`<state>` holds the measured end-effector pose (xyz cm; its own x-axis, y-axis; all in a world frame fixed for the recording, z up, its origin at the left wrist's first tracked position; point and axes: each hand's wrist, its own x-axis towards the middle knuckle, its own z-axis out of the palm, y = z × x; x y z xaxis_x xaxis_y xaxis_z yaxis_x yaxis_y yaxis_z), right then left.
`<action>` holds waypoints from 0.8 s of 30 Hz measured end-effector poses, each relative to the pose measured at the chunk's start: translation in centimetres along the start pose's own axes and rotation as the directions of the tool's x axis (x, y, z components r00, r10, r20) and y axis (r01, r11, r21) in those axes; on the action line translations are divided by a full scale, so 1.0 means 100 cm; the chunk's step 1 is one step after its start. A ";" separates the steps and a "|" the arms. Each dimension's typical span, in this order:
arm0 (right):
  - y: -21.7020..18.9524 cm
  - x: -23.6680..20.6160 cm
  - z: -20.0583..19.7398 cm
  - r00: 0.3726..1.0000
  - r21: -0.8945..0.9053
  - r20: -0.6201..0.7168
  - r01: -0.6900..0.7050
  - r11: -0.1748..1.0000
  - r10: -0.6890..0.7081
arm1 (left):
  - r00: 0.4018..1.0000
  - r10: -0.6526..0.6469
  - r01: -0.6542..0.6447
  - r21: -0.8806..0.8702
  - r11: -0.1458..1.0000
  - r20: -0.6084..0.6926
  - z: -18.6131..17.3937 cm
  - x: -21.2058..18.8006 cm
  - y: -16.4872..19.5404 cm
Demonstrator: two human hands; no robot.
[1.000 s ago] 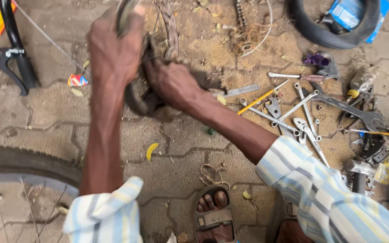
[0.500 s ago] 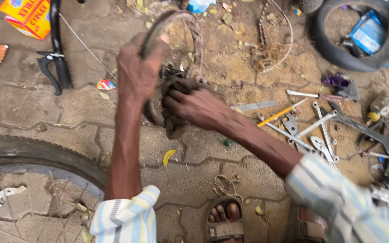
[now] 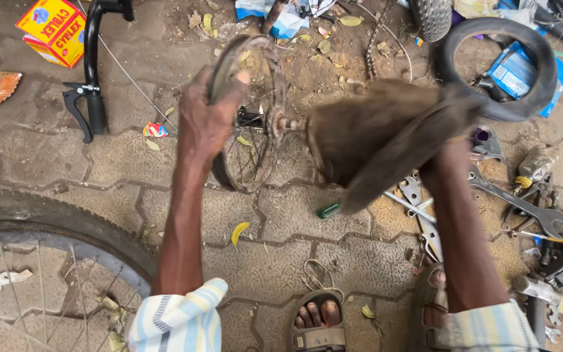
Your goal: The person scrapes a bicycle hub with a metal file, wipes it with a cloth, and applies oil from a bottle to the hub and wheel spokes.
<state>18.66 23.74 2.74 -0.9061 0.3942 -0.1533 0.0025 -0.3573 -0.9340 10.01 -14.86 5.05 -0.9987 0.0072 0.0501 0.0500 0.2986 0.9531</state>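
My left hand (image 3: 206,120) grips the rim of a small spoked bicycle wheel (image 3: 249,114), which stands upright on the paved ground. My right hand (image 3: 447,153) holds a worn brown tyre (image 3: 379,137), blurred by motion, lifted to the right of the wheel and apart from the rim. My fingers on the right are partly hidden behind the tyre. Both forearms reach out from striped sleeves, and my sandalled feet (image 3: 317,319) show at the bottom.
Spanners and other tools (image 3: 522,208) lie scattered at the right. A large bicycle wheel (image 3: 47,228) fills the lower left. A black handlebar (image 3: 92,72) and a yellow box (image 3: 53,29) sit at top left; a black tyre (image 3: 496,65) lies at top right.
My right hand has pulled the brown tyre off the small wheel and swung it to the right. The left hand still holds the rim.
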 end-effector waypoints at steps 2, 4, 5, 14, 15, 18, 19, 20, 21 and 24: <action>-0.021 0.000 -0.002 0.980 -0.261 0.119 0.187 0.947 -0.161 | 0.932 0.358 -0.345 0.164 0.924 -0.061 0.005 0.001 0.004; -0.033 0.003 0.003 0.972 -0.199 0.151 0.209 0.958 -0.180 | 0.933 0.361 -0.348 0.231 0.908 -0.013 0.008 -0.002 0.008; -0.032 0.008 0.011 0.984 -0.004 0.125 0.132 0.991 -0.131 | 0.981 0.189 -0.193 0.230 0.954 0.039 0.007 -0.004 0.010; 0.042 0.055 0.189 0.447 -0.423 0.868 0.893 0.150 -0.216 | 0.986 0.160 -0.163 0.521 0.838 0.051 0.010 -0.006 0.048; 0.045 0.063 0.190 0.446 -0.415 0.873 0.892 0.178 -0.199 | 0.998 0.036 -0.060 0.508 0.859 0.056 0.007 -0.008 0.053; 0.071 0.087 0.179 0.382 -0.308 0.891 0.906 0.290 -0.246 | 0.996 0.083 -0.088 0.350 0.933 0.029 -0.017 -0.033 0.050; 0.084 0.093 0.168 0.333 -0.219 0.887 0.913 0.344 -0.320 | 0.998 0.067 -0.065 0.320 0.945 0.004 -0.018 -0.036 0.046; 0.105 0.094 0.162 0.450 -0.327 0.858 0.850 0.414 -0.247 | 0.999 0.035 -0.027 0.291 0.956 -0.024 -0.016 -0.042 0.040; 0.125 0.098 0.158 0.553 -0.428 0.816 0.773 0.468 -0.167 | 0.999 0.011 0.003 0.259 0.966 -0.050 -0.015 -0.043 0.034; 0.181 0.094 0.141 0.751 -0.387 0.594 0.580 0.717 -0.287 | 0.989 0.147 -0.133 0.440 0.888 0.002 -0.013 -0.030 0.020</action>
<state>4.23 9.08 -11.05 -0.9330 -0.1043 0.3445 -0.3598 0.2995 -0.8836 13.08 -15.51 7.17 -0.9805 0.0534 0.1893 0.1740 0.6845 0.7079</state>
